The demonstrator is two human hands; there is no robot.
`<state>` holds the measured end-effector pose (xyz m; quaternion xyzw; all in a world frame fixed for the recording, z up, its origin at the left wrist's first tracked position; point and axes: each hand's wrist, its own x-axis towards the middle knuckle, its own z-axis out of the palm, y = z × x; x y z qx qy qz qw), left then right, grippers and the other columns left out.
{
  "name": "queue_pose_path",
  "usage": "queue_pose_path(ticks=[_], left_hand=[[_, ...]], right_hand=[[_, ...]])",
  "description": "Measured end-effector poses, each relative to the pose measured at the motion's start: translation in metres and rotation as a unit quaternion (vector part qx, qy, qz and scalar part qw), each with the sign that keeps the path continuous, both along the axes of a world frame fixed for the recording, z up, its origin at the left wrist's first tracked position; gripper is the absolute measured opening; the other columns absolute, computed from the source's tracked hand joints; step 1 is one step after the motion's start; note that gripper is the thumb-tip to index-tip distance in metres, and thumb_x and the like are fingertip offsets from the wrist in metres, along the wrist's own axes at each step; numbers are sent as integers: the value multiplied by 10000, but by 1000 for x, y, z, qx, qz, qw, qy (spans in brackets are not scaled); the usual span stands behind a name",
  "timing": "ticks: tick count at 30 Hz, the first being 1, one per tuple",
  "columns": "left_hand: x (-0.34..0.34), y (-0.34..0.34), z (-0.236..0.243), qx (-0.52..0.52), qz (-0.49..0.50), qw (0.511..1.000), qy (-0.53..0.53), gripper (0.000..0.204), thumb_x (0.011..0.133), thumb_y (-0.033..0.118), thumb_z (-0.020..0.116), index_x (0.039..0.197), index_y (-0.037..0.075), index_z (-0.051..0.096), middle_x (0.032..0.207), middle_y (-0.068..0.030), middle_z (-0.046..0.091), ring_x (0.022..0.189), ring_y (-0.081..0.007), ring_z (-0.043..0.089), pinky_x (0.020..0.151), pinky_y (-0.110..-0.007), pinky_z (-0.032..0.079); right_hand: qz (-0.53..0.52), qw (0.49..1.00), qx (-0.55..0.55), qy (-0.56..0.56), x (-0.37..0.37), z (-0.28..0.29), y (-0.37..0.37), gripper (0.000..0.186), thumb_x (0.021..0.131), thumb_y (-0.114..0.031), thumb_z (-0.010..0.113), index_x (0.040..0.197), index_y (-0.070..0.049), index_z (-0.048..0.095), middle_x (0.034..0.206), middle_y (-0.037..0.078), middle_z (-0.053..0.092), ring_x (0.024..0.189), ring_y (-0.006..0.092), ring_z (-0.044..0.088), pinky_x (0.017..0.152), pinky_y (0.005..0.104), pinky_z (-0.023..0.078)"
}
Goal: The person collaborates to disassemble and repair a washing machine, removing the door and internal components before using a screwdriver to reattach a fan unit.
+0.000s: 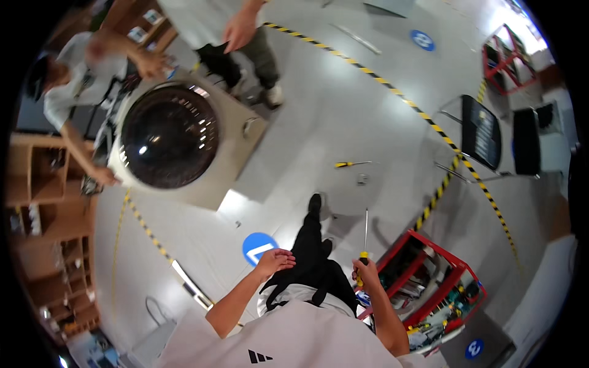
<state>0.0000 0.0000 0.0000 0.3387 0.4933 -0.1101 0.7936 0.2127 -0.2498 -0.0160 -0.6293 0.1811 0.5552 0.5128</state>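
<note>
My right hand (pixel 368 273) is wrapped round the yellow and black handle of a screwdriver (pixel 366 233), whose long thin shaft points away from me. In front of my waist, my left hand (pixel 275 262) holds nothing, its fingers loosely stretched. A second yellow and black screwdriver (pixel 345 164) lies on the floor ahead, with a small metallic piece (pixel 362 179) near it. Ahead to the left stands a pale front-loading washing machine (pixel 240 138) with a large round dark door (pixel 170 136). A person (pixel 76 92) at its left side has both hands against it.
Another person (pixel 257 61) stands behind the machine. Beside my right arm is a red-framed tool cart (pixel 414 230) full of tools. Black chairs (pixel 481 132) stand at the right, wooden shelves (pixel 46 236) at the left. Yellow-black tape (pixel 380 80) crosses the grey floor.
</note>
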Motion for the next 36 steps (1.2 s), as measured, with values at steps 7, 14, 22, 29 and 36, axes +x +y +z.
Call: queue_pose_path(ticks=[7,14,22,29,36], left_hand=[[155,69,30,39,-83,996,-16,260,904,177,564,1042,-43,575,833,-128,645,646,-152,632,585,-249,536],[308,104,29,148,-223,962,-56,236,893,175,557,974,-40,609,768,-101,638,580,-123,596,547,-245,510],[491,47,20,155,-330,928,-80,232,888,73,542,1044,-96,575,906,-148,641,754,-179,647,707,-284,562],[654,-52,45,152,-410,896,-70,261,903,113,562,1053,-100,565,907,-156,649,797,-190,657,717,-286,563],[799,-98,32,154,-488,855,-81,225,885,140,590,967,-70,596,844,-128,647,702,-173,651,634,-269,550]], right_hand=[[-137,988,-44,-55,77,57,3,169,829,-152,604,827,-78,452,622,34,478,449,150,497,385,278,387],[-267,961,-55,-52,125,73,-20,185,835,-162,608,858,-76,445,632,31,481,448,139,496,395,276,391],[-359,932,-37,-28,230,33,-69,194,829,-175,618,861,-71,458,638,31,487,459,136,498,420,285,396],[-423,904,-37,-42,353,20,-132,178,826,-160,613,898,-75,474,627,23,478,446,131,500,392,272,405],[-512,856,-66,-34,426,13,-175,215,848,-209,633,964,-110,482,601,14,473,433,129,493,392,258,402]])
